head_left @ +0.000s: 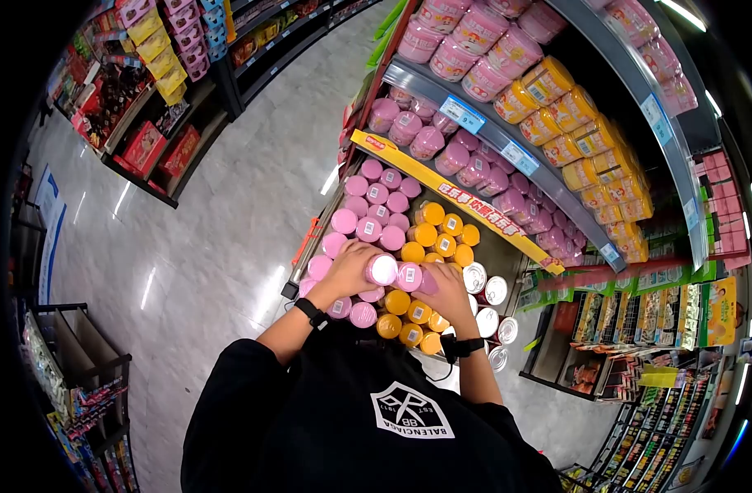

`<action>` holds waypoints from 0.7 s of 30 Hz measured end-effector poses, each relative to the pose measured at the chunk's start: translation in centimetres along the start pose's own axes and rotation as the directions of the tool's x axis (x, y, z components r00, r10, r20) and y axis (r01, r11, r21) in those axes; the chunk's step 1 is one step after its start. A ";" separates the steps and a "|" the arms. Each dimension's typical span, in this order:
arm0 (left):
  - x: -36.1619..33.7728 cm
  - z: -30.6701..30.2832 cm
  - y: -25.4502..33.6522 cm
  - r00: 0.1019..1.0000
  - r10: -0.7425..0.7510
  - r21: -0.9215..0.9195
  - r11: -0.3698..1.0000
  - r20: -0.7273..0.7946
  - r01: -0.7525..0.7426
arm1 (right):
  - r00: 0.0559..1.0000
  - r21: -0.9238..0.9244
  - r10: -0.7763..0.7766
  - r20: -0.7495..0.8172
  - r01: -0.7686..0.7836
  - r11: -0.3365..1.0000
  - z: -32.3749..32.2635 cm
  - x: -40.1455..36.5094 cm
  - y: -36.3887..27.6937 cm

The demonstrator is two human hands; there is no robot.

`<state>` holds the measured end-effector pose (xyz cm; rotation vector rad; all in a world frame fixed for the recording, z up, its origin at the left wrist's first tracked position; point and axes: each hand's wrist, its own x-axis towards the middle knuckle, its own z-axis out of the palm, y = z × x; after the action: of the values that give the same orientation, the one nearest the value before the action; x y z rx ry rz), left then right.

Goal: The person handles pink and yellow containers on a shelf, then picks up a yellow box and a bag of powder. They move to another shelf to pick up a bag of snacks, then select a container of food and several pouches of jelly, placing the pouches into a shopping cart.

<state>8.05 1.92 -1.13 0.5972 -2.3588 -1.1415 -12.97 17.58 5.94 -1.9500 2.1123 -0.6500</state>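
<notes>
Near the yellow jars [396, 301], the left hand [351, 267] was clamped round a pale-topped jar [382, 269] and the right hand [448, 289] round a pink jar [409, 276], each probably light, smooth, fairly stiff and best held by its curved sides.

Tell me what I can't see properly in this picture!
All in the head view:
Side of the pale-topped jar: mostly hidden by the left hand.
Barcode numbers on the pink lids: too small.
Fine print on the price tag: too small.
Lower-left rack: partly cut off by the dark rim.
</notes>
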 end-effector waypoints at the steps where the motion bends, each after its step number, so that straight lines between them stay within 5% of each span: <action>1: -0.1 -0.1 -0.2 1.000 -0.008 -0.029 1.000 0.007 0.008 | 0.995 0.045 0.078 0.064 -0.081 0.996 0.2 -0.3 0.2; 2: -0.1 -0.1 -0.3 1.000 -0.010 -0.035 0.999 0.001 0.010 | 0.980 0.183 0.179 0.084 -0.192 0.964 0.8 -0.5 0.3; 9: 2.2 -2.4 -0.4 0.977 -0.019 -0.058 0.998 -0.210 0.007 | 0.989 0.085 0.117 -0.089 -0.110 0.990 1.6 4.3 0.9; 13: 2.2 -2.4 -2.2 0.927 -0.127 0.301 0.923 -0.353 0.241 | 0.984 0.028 0.055 -0.169 -0.051 0.998 3.1 9.4 2.5; 16: 1.2 -1.5 -3.6 0.946 -0.210 0.528 0.789 -0.248 0.314 | 0.990 0.000 0.063 -0.127 -0.064 0.998 5.1 12.7 4.0; 21: 1.3 -1.5 -3.9 0.939 -0.185 0.483 0.819 -0.291 0.311 | 0.995 0.022 -0.032 0.090 0.030 0.999 8.2 15.3 7.3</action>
<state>8.58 -1.91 -3.17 1.1910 -2.4250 -0.4591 -17.75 1.32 -2.26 -1.9669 2.0183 -0.5751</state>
